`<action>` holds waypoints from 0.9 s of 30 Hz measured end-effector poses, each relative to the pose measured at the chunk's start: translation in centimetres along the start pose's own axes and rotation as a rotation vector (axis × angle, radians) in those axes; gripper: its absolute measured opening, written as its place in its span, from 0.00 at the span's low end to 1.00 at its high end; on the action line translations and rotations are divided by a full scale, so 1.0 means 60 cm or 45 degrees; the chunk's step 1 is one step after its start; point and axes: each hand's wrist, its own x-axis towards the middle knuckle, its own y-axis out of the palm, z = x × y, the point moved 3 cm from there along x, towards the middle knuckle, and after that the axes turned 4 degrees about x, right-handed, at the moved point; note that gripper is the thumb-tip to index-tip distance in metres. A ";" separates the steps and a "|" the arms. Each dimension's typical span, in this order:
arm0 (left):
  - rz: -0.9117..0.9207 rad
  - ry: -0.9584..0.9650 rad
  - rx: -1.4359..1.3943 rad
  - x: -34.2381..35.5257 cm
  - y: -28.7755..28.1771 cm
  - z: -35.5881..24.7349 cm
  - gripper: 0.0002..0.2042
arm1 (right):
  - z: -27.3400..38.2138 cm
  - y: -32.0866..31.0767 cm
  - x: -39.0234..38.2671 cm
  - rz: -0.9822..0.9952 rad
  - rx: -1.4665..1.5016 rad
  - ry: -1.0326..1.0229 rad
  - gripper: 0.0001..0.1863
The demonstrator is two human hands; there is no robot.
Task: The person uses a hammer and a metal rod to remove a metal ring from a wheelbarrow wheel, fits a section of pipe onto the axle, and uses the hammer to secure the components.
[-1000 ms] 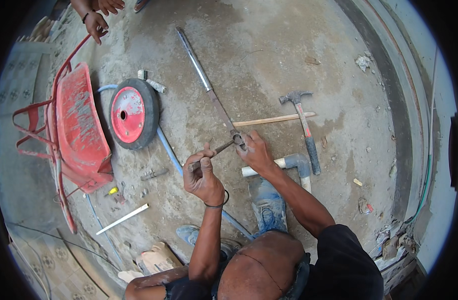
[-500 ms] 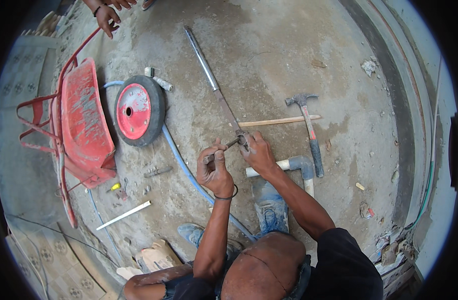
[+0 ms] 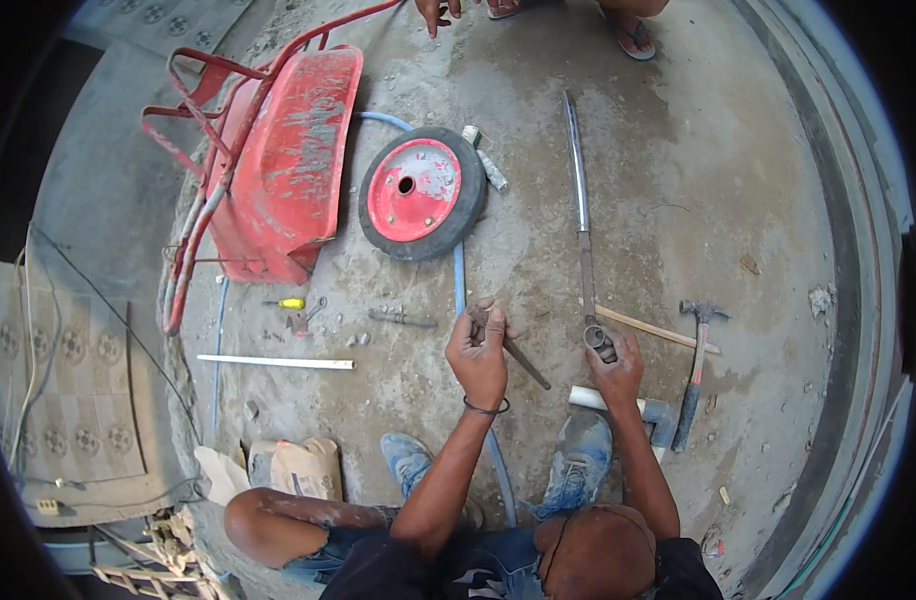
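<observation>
Two bare hands work low over a dusty concrete floor (image 3: 738, 150), the person crouching above them. The left hand (image 3: 481, 352) is clenched around a short dark metal rod (image 3: 523, 358), which slants out of the fist toward four o'clock; a dark band sits on that wrist. The right hand (image 3: 616, 372) grips a small grey ring-shaped fitting (image 3: 598, 338) at the near end of a long metal bar (image 3: 580, 210), fingers curled over it. That bar runs from the fitting up toward twelve o'clock, lying flat on the floor.

Just beside the right hand, at three o'clock, a thin wooden stick (image 3: 658, 330) lies slanted, and beyond it a claw hammer (image 3: 694, 372) rests with its head away from the person. At five o'clock of that hand sits a white and grey pipe piece (image 3: 646, 408). A blue hose (image 3: 459, 278) passes under the left hand, running toward a red wheel with a black tyre (image 3: 422, 192) at eleven o'clock. Farther out at ten o'clock, a red wheelbarrow tub (image 3: 283, 160) lies tipped on its side. At nine o'clock of the left hand lie a yellow-handled screwdriver (image 3: 284, 303) and a white pipe length (image 3: 276, 362). Another person's hand (image 3: 436, 12) and sandalled foot (image 3: 633, 30) show at the top edge.
</observation>
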 end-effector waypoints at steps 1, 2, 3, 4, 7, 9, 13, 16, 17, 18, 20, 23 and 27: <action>0.035 -0.163 0.187 0.017 -0.028 0.032 0.08 | -0.006 -0.003 0.001 -0.020 0.029 -0.015 0.22; 0.071 -0.329 0.374 0.030 -0.054 0.067 0.09 | -0.012 -0.006 0.001 -0.039 0.059 -0.028 0.22; 0.051 -0.319 0.377 0.037 -0.084 0.090 0.09 | -0.017 0.000 -0.002 0.023 0.116 0.125 0.23; 0.083 -0.313 0.702 0.038 -0.114 0.114 0.09 | -0.014 0.008 -0.006 0.033 0.125 0.109 0.23; 0.092 -0.290 1.090 0.042 -0.165 0.153 0.10 | 0.000 0.014 -0.014 0.044 0.251 0.235 0.24; 0.110 -0.283 1.260 0.050 -0.165 0.167 0.10 | 0.004 0.001 -0.013 0.030 0.258 0.217 0.24; 0.102 -0.068 1.675 0.074 -0.180 0.204 0.13 | 0.007 -0.008 -0.022 0.037 0.215 0.251 0.23; -0.036 0.133 1.603 0.124 -0.164 0.189 0.18 | 0.010 -0.020 -0.022 0.015 0.115 0.160 0.23; 0.003 0.162 1.566 0.146 -0.164 0.185 0.19 | 0.013 -0.025 -0.023 0.024 0.099 0.163 0.23; -0.001 0.143 1.581 0.168 -0.183 0.181 0.19 | 0.021 -0.021 -0.027 0.014 0.139 0.196 0.23; 0.117 -0.239 1.297 0.198 -0.220 0.187 0.19 | 0.034 -0.017 -0.031 0.021 0.167 0.231 0.23; 0.257 -0.460 1.082 0.181 -0.259 0.187 0.17 | 0.043 -0.002 -0.045 0.054 0.212 0.276 0.23; 0.805 -1.070 -0.013 0.052 -0.155 0.155 0.17 | 0.060 0.021 -0.056 0.189 0.407 0.319 0.22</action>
